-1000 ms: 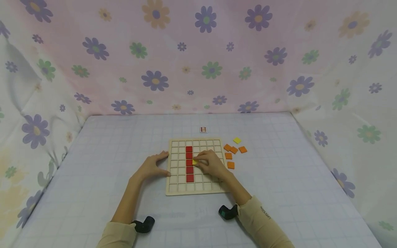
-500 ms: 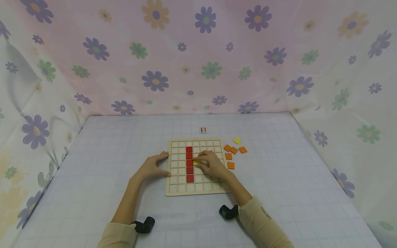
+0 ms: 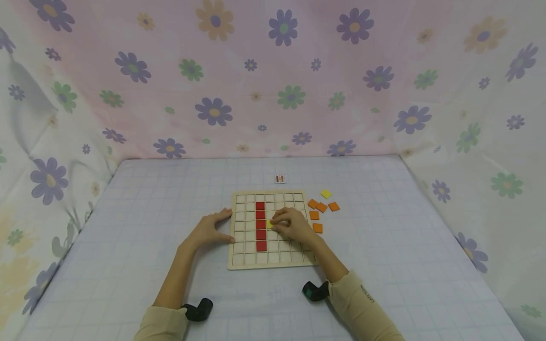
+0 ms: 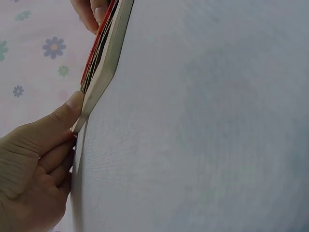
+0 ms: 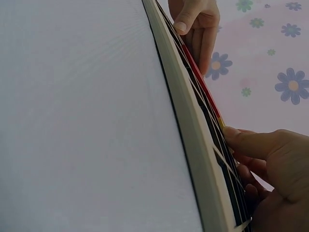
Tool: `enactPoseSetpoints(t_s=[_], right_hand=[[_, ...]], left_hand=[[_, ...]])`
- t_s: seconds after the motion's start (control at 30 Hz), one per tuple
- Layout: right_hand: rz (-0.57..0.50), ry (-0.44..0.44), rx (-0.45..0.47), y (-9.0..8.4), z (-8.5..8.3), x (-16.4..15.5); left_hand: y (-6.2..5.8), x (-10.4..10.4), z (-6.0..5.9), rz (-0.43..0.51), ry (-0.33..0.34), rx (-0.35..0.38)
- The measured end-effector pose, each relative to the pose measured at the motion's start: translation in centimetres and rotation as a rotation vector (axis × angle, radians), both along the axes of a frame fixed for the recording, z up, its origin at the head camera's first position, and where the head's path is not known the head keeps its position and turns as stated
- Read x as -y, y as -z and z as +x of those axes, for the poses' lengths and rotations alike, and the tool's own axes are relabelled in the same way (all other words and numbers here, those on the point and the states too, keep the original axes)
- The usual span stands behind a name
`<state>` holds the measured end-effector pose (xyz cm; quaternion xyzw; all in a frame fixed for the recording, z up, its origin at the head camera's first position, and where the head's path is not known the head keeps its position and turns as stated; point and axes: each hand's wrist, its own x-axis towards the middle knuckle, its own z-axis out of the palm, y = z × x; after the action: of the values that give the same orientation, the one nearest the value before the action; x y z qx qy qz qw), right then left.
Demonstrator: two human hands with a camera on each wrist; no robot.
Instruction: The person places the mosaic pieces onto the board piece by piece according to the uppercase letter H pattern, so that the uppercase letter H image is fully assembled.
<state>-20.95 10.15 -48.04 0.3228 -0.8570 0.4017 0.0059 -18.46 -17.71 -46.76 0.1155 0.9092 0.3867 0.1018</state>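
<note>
A pale wooden grid board [image 3: 273,266] lies on the table, and a column of several red square tiles [image 3: 261,235] fills cells left of its middle. My right hand [image 3: 294,226] is over the board, thumb and forefinger pinching the right side of a yellow tile [image 3: 269,224]. That tile sits right beside the middle red tile, partly covered by the fingertips; the right wrist view shows the thumb against its yellow edge [image 5: 221,122]. My left hand [image 3: 207,229] rests at the board's left edge, thumb and forefinger spread apart and touching the rim.
Several orange tiles [image 3: 317,228] and one more yellow tile [image 3: 326,193] lie loose to the right of the board. Behind it is a small printed card [image 3: 280,179]. A flowered cloth [image 3: 239,80] surrounds the table [image 3: 170,189] at the back and sides.
My right hand has shifted slightly to the right, and more of the yellow tile now shows in its cell. The left hand has stayed at the board's edge.
</note>
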Motion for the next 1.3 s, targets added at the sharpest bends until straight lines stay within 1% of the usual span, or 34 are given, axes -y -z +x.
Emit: enactPoseSetpoints(t_s=[0.1,0.2,0.27,0.37,0.43,0.53,0.6,0.67,0.73,0.83,0.87,0.93,1.0,1.07,1.1,1.23,1.3], right_hand=[[-0.044,0.05,0.0,0.1,0.0,0.3],[-0.055,0.114,-0.02,0.2,0.1,0.6],[-0.066,0.156,-0.01,0.2,0.2,0.7],[-0.068,0.193,-0.011,0.2,0.4,0.8],[-0.068,0.186,-0.022,0.2,0.4,0.8],[-0.081,0.142,-0.04,0.3,0.3,0.4],[-0.129,0.107,-0.028,0.2,0.4,0.1],[-0.184,0.089,0.003,-0.4,0.6,-0.2],[-0.23,0.089,0.032,-1.4,0.9,-0.7],[-0.24,0.147,0.071,-2.9,1.4,-1.7],[-0.234,0.169,0.048,-2.7,1.2,-2.3],[-0.234,0.226,0.049,-2.1,0.5,-3.7],[-0.242,0.281,0.028,-1.3,-0.3,-5.3],[-0.245,0.34,-0.022,-0.4,-1.3,-6.8],[-0.248,0.367,-0.02,-0.4,-1.6,-7.5],[-0.197,0.481,-0.122,0.1,-2.6,-9.8],[-0.174,0.522,-0.12,0.2,-2.9,-10.6]], left_hand=[[0.0,0.0,0.0,0.003,-0.011,0.014],[-0.1,-0.1,0.0,0.004,-0.018,0.021],[-0.1,-0.1,0.0,0.001,-0.014,0.019],[-0.1,-0.1,0.0,-0.001,-0.012,0.018],[-0.1,-0.1,0.0,-0.001,-0.015,0.021],[-0.1,-0.2,0.0,0.001,-0.017,0.027],[-0.1,-0.2,0.0,0.002,-0.019,0.03],[-0.1,-0.2,0.0,-0.001,-0.015,0.027],[-0.1,-0.2,0.0,-0.004,-0.017,0.027],[-0.1,-0.2,0.0,-0.007,-0.018,0.024],[-0.1,-0.2,0.0,-0.006,-0.018,0.025],[-0.2,-0.2,0.0,-0.007,-0.016,0.023],[-0.2,-0.2,0.0,-0.008,-0.014,0.02],[-0.2,-0.2,-0.1,-0.01,-0.014,0.023],[-0.2,-0.2,-0.1,-0.011,-0.015,0.025],[-0.2,-0.2,0.0,-0.014,-0.024,0.037],[-0.2,-0.1,0.0,-0.023,-0.023,0.035]])
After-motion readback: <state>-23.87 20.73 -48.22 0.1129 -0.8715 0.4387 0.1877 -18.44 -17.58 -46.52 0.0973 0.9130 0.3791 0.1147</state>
